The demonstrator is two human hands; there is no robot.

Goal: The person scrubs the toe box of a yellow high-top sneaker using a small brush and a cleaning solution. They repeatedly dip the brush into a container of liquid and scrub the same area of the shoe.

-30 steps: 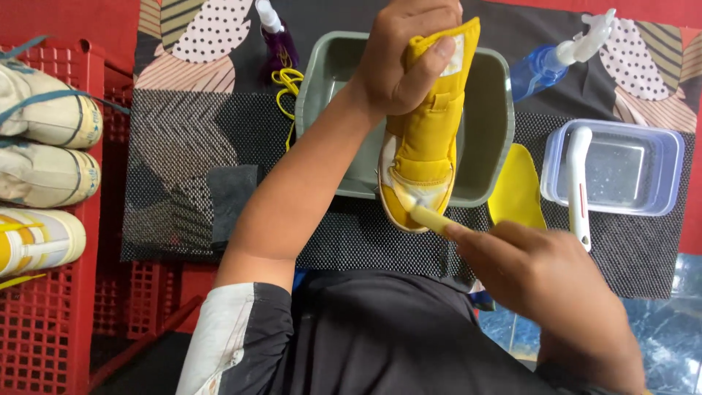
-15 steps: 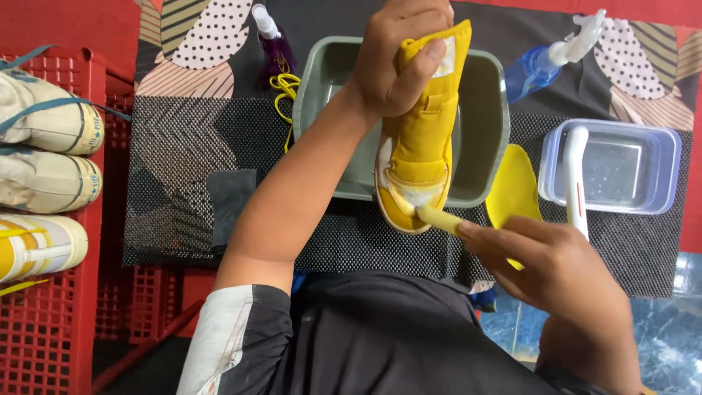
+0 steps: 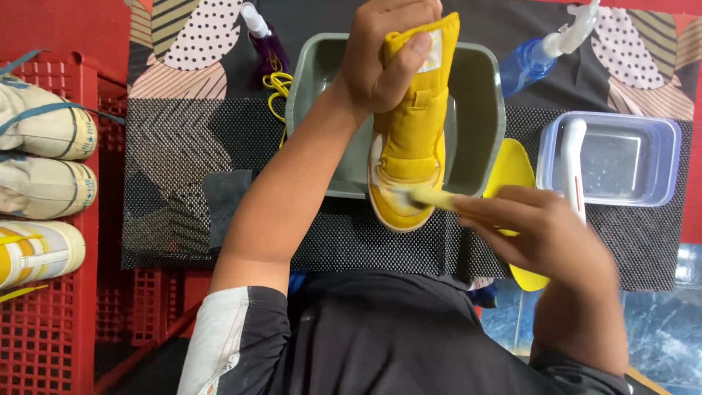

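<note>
Left hand (image 3: 384,62): fingers clamped on yellow shoe (image 3: 409,139) over grey tub (image 3: 482,110).
Right hand (image 3: 541,234): fingers pinching brush (image 3: 431,197).
Change: brush has slid farther across the toe; scrubbing continues.

Mat (image 3: 183,146) left w/ open room; tub (image 3: 662,157), brush (image 3: 574,164) prob. crowd right.

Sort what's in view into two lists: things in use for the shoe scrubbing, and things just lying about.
In use:
left hand
yellow high-top shoe
right hand
small yellow-handled brush
grey plastic basin

Lying about:
blue spray bottle
white brush across clear tub
yellow insole
yellow laces
</note>
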